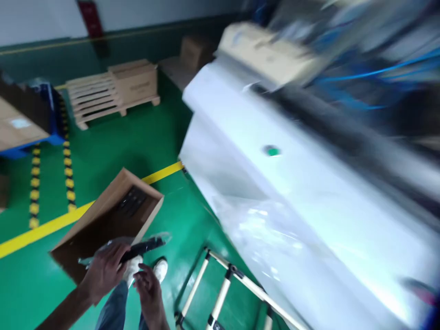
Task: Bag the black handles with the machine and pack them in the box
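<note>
Hands (107,266) and black piece (146,246) partly hide the carton (103,204).

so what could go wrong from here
The long black item in clear plastic is held by the left hand alone, so it might slip and fall toward the white shoes. The open brown cardboard box sits close to those shoes, so a step could catch it. The cream tubular frame nearby might trip someone.
</note>
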{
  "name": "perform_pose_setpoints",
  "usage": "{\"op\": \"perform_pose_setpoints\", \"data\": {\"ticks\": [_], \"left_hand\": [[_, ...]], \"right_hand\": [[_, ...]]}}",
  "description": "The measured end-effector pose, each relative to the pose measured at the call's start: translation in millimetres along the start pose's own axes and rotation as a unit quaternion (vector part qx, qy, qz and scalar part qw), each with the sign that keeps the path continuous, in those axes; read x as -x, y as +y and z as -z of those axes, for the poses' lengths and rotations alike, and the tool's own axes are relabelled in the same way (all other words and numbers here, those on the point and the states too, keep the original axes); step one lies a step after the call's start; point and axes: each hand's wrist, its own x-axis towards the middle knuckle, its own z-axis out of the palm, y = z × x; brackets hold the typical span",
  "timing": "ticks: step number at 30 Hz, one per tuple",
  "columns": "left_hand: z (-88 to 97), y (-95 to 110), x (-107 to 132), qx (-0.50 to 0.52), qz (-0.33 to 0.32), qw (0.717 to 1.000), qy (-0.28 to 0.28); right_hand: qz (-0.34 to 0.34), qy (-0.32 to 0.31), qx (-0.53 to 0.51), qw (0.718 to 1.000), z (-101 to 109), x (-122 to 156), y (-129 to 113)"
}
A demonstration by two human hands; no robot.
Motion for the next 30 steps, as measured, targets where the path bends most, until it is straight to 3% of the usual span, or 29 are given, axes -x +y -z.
{"op": "perform_pose_setpoints", "data": {"ticks": [3, 8, 10, 14, 18, 20, 22, 24, 25, 27, 30], "left_hand": [[18.2, 48.1, -15.9, 0.002, -0.133, 0.991, 0.012], [43.3, 123.9, -57.4, 0.044, -0.241, 0.969, 0.007], [53.0, 150.7, -75.8, 0.087, -0.243, 0.966, -0.025], [84.7, 192.1, -123.3, 0.198, -0.162, 0.952, -0.170], [125.1, 220.6, -193.3, 0.268, -0.128, 0.919, -0.262], [135.7, 233.6, -234.7, 0.295, -0.134, 0.902, -0.285], [137.2, 248.0, -276.5, 0.312, -0.153, 0.888, -0.302], [132.8, 264.1, -316.2, 0.321, -0.177, 0.872, -0.325], [129.7, 272.6, -334.9, 0.325, -0.192, 0.862, -0.339], [123.6, 289.3, -369.7, 0.335, -0.223, 0.837, -0.371], [115.5, 311.6, -413.9, 0.340, -0.264, 0.796, -0.426]], "right_hand": [[0.007, 0.012, -0.125, 0.992, 10.4, 6.0, -44.7], [0.092, 0.085, -0.256, 0.959, 48.3, 40.4, -117.7], [0.125, 0.121, -0.245, 0.954, 65.6, 57.2, -145.4], [0.131, 0.216, -0.166, 0.953, 93.8, 89.5, -197.8], [0.178, 0.332, 0.026, 0.926, 114.7, 118.8, -249.5], [0.296, 0.390, 0.178, 0.854, 126.5, 126.0, -279.5], [0.425, 0.423, 0.327, 0.731, 139.7, 124.8, -313.1], [0.473, 0.439, 0.441, 0.624, 153.3, 115.1, -348.7], [0.466, 0.444, 0.486, 0.591, 160.3, 107.6, -366.0], [0.422, 0.441, 0.562, 0.558, 174.9, 89.3, -397.1], [0.360, 0.414, 0.638, 0.540, 197.5, 61.4, -427.9]]}}
